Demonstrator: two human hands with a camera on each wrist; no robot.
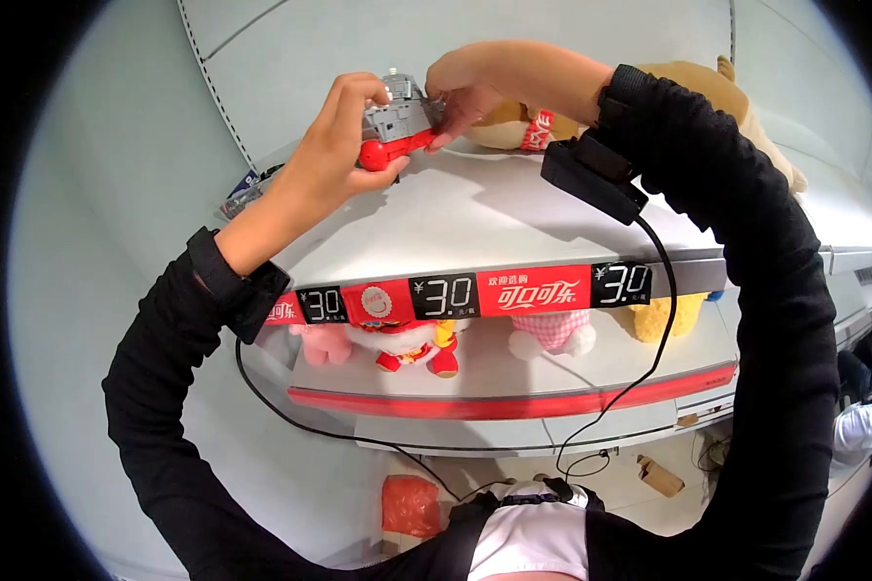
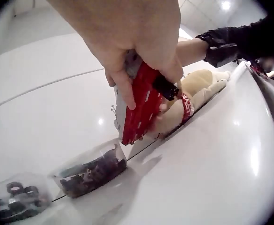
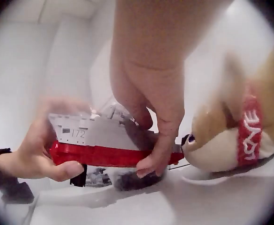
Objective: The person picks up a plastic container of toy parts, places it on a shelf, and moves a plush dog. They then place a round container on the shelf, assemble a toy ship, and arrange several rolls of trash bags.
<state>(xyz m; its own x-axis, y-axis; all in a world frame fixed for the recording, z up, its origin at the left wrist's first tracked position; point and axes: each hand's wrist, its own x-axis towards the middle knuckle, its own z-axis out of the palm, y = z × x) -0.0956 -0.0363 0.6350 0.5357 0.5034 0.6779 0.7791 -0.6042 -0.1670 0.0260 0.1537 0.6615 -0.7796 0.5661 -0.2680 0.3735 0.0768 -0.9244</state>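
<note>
A toy ship (image 1: 397, 121) with a grey upper part and a red hull is held over the white shelf by both hands. The right wrist view shows "172" printed on the grey side of the ship (image 3: 80, 132). My left hand (image 1: 329, 136) grips the end with the round red bulb, thumb along the red underside. At the opposite end my right hand (image 1: 470, 92) pinches the ship, thumb and fingers on either side of the hull (image 3: 108, 155). A short black piece (image 2: 165, 87) juts from the red underside.
A tan plush dog (image 3: 212, 150) with a red lettered band lies right of the ship. Clear packages with dark parts (image 2: 92, 174) sit at the shelf's back left. A price strip (image 1: 543, 289) lines the shelf front (image 1: 436, 218); several plush toys (image 1: 552, 332) stand below. Cables hang from both wrists.
</note>
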